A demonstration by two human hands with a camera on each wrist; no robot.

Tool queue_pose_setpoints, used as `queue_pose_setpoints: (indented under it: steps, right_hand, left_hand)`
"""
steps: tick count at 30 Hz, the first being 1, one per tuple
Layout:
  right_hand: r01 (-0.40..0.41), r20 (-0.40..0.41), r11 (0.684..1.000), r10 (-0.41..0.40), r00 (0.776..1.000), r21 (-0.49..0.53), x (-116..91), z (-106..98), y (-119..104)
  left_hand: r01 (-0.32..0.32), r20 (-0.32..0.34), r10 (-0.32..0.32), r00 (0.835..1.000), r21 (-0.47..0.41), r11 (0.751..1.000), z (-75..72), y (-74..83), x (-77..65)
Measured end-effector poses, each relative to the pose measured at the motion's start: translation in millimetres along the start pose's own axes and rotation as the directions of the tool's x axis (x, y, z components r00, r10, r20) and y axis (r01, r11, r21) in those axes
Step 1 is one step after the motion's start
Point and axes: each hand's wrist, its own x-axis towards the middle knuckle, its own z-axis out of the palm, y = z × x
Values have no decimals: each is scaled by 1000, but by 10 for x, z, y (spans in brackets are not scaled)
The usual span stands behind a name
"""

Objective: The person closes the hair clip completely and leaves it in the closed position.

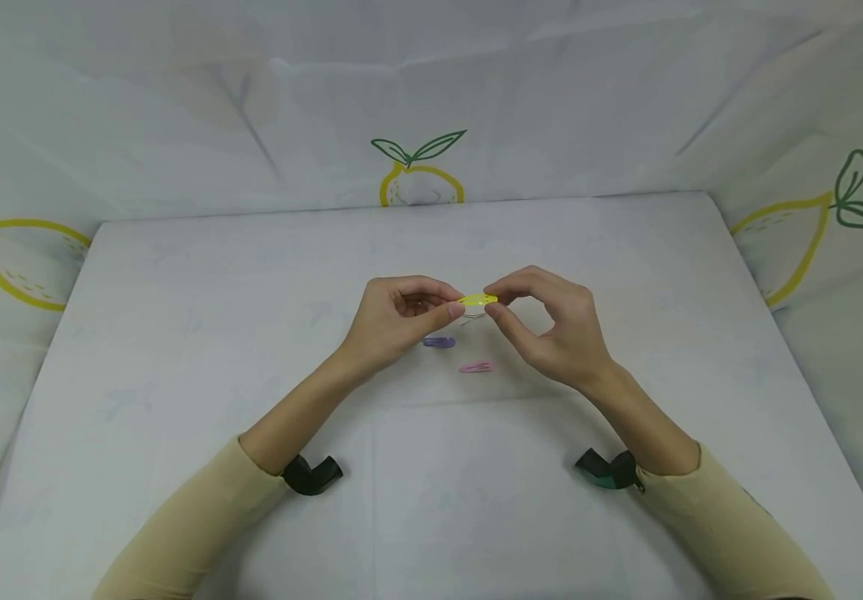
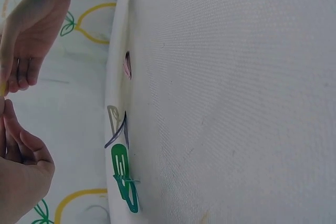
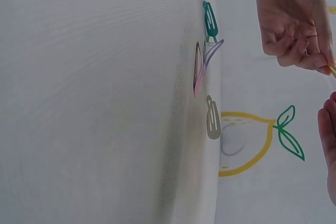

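A yellow snap hair clip (image 1: 479,299) is held up off the table between both hands. My left hand (image 1: 394,321) pinches its left end between thumb and fingers. At the other end, the thumb and index finger of my right hand (image 1: 559,325) pinch it. Below the hands lie a purple hair clip (image 1: 439,342) and a pink hair clip (image 1: 476,367). A grey hair clip (image 3: 212,119) and green hair clips (image 2: 121,169) show in the wrist views. In the head view my left hand appears to hide the green ones.
A white cloth covers the table (image 1: 431,500). White fabric walls with printed lemons (image 1: 421,185) stand at the back and both sides. Dark wrist-worn devices (image 1: 313,476) sit under both wrists.
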Motion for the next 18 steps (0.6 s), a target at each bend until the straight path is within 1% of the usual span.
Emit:
queue_pose_setpoints:
  steps: [7, 18]
  right_hand:
    - [12, 10, 1000, -12, 1000, 6, -6, -14, -5]
    - [26, 1, 999, -26, 1000, 24, -12, -38, -5]
  left_hand:
    - [15, -4, -15, 1000, 14, 1000, -9, -6, -6]
    - [18, -14, -18, 1000, 18, 1000, -12, -8, -4]
